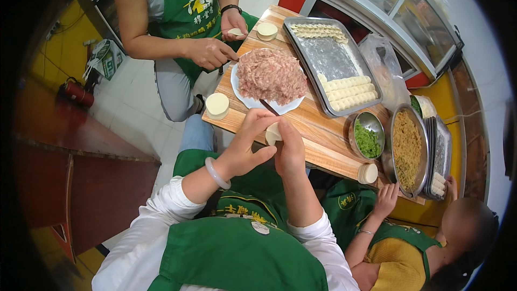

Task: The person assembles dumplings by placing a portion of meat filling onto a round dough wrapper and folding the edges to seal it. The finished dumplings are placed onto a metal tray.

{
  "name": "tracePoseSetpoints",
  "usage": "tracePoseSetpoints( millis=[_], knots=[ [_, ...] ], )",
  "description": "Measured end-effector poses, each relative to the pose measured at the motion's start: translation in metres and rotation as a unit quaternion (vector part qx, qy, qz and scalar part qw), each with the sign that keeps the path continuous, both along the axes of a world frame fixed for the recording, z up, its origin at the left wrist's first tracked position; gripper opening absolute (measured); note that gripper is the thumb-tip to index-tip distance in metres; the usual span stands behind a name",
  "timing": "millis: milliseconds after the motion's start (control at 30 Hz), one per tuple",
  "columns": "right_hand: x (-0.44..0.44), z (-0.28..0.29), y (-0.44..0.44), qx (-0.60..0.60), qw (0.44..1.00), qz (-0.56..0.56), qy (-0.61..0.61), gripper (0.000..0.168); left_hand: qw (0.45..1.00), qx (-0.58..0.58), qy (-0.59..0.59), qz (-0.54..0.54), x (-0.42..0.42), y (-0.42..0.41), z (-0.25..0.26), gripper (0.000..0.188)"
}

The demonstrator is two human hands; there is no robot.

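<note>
My left hand (248, 137), a pale bangle at its wrist, pinches one side of a folded dumpling (273, 134). The fingers of my right hand (291, 149) close around its other side; they partly hide it, so what is inside cannot be seen. Just beyond my fingers a thin dark utensil (269, 107) leans on the rim of a white plate (287, 108). Minced meat (270, 74) is heaped on that plate. A stack of round dough wrappers (217, 105) stands at the table's left corner, left of my hands.
Formed dumplings (349, 93) line both ends of a metal tray (331, 58). At right stand a bowl of chopped greens (366, 139), a basin of yellowish filling (408, 149) and more wrappers (367, 173). Co-workers sit across and at right; the one across holds a wrapper (236, 32).
</note>
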State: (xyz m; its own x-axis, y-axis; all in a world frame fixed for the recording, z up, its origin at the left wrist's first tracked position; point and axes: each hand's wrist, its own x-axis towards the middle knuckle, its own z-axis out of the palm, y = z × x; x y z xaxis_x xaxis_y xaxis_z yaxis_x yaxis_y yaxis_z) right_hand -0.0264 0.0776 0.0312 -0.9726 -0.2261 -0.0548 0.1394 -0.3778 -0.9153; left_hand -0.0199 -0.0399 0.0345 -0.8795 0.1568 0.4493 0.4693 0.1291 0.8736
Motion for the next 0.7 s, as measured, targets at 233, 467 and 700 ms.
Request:
tracePoseSetpoints(
  millis=[233, 467, 700],
  knots=[
    [0.009, 0.01, -0.007, 0.025, 0.996, -0.07, 0.041, 0.036, 0.983, 0.036, -0.181, 0.014, 0.0, -0.009, -0.012, 0.02],
    [-0.002, -0.018, 0.01, 0.046, 0.975, -0.185, 0.118, 0.014, 0.959, 0.193, -0.209, -0.02, -0.002, -0.002, -0.013, 0.027],
    [-0.001, -0.014, -0.002, -0.07, 0.981, -0.18, 0.01, 0.014, 0.968, 0.204, -0.141, 0.041, -0.003, 0.003, -0.022, 0.024]
  ],
)
